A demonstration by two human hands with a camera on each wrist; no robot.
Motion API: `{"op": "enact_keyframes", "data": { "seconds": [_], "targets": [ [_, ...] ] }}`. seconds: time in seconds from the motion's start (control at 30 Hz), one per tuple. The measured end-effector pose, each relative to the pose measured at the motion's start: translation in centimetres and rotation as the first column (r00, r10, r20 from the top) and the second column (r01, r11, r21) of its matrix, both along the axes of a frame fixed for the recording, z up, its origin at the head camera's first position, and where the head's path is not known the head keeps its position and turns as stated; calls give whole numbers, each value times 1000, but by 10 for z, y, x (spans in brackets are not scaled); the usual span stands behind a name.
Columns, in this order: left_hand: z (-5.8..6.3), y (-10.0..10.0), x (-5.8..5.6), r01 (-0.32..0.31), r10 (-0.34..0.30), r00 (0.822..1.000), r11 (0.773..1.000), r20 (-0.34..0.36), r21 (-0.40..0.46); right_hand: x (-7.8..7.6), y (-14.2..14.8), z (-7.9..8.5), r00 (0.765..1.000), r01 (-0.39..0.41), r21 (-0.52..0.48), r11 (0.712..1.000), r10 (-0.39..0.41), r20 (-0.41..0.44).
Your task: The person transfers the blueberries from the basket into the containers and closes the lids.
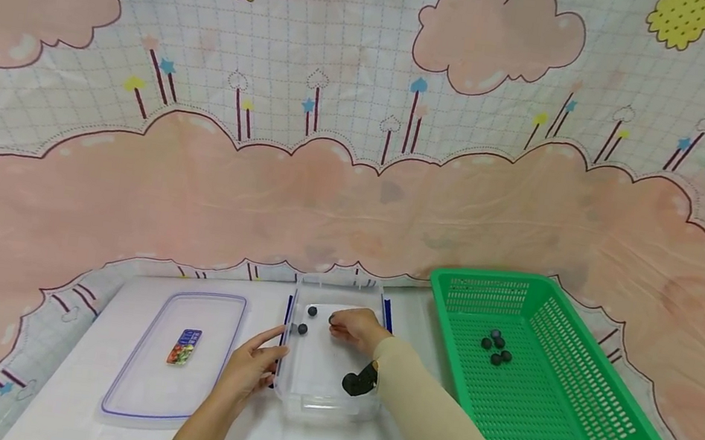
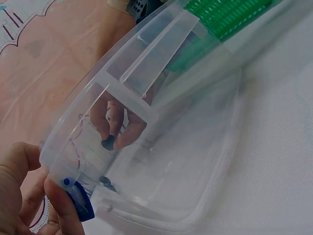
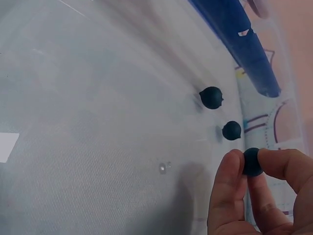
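Note:
A clear plastic box (image 1: pixel 328 389) with blue side latches (image 2: pixel 80 200) stands in the middle of the table. My left hand (image 1: pixel 250 367) holds its left side, fingers at the rim and beside a latch. Over the box floor, my right hand (image 1: pixel 359 328) pinches a small dark blue ball (image 3: pixel 252 162) between thumb and fingertips. Two more such balls lie inside near the left wall: one ball (image 1: pixel 312 311) farther back, another ball (image 1: pixel 302 329) nearer. Small nubs stick out from them in the right wrist view.
To the right stands a green slotted basket (image 1: pixel 566 430) with several dark balls (image 1: pixel 498 346) on its floor. A clear lid (image 1: pixel 132 392) with a purple-blue rim and a colourful label (image 1: pixel 183 347) lies at the left. A printed cloth (image 1: pixel 328 201) hangs behind the white table (image 1: pixel 80 377).

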State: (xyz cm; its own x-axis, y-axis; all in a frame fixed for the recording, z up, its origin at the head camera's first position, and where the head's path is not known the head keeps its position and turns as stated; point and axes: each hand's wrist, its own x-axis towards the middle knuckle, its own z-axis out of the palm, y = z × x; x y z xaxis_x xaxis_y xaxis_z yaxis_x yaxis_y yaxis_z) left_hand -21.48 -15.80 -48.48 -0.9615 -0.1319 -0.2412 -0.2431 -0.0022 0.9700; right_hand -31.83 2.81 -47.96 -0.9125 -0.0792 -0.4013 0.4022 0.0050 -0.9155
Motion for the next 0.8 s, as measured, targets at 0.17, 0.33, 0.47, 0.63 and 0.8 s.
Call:
{"op": "enact_keyframes", "data": {
  "seconds": [0.17,0.33,0.47,0.63,0.8],
  "targets": [
    [3,0,1,5,-5,1000,1000,-3,-2,2,1,4,1000,2,23,1000,-2,3],
    [3,1,0,0,0,1000,1000,-1,-5,2,3,6,1000,14,-4,1000,-14,7],
    [2,3,-1,8,-8,1000,1000,-3,-7,1,6,11,1000,22,-49,999,-22,5],
    [2,5,-2,10,-10,1000,1000,-5,-8,0,20,36,997,-66,-113,991,60,-57],
    [2,6,-3,18,-18,1000,1000,1,-13,-2,58,74,972,-167,-97,981,147,-181]
  ]
}}
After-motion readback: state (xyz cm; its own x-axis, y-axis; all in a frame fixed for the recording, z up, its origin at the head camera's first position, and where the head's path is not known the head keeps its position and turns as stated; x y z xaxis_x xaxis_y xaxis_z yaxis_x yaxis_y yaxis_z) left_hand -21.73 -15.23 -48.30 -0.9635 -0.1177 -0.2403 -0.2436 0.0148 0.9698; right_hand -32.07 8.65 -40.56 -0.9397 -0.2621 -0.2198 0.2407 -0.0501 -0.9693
